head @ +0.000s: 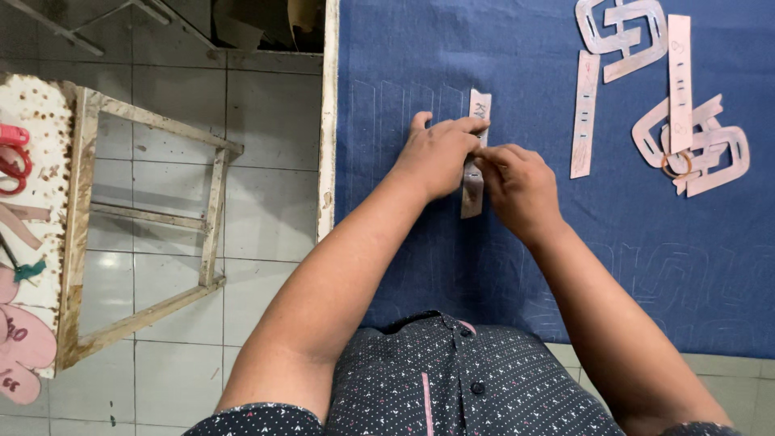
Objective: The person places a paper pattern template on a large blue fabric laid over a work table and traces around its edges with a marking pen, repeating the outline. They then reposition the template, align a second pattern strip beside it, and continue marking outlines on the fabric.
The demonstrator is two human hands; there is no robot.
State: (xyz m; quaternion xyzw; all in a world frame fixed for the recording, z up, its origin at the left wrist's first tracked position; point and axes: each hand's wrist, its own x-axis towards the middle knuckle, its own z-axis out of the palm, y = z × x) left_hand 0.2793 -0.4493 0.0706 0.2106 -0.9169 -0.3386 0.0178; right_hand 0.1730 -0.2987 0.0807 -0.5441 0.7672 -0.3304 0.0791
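Note:
A narrow pink strip template (479, 105) lies upright on the blue cloth (525, 258), which carries faint chalk outlines. My left hand (437, 153) presses flat on the strip's left side, fingers over its upper part. My right hand (517, 187) rests against the strip's right edge with fingers pinched together; whatever small thing it holds is hidden. The strip's lower end (471, 202) shows between the two hands.
More pink templates lie on the cloth at the right: two long strips (584, 113) (680, 81) and looped buckle-like shapes (623, 32) (710, 149). To the left stand a wooden frame (149, 226) over tiled floor and a stained board with red scissors (12, 157).

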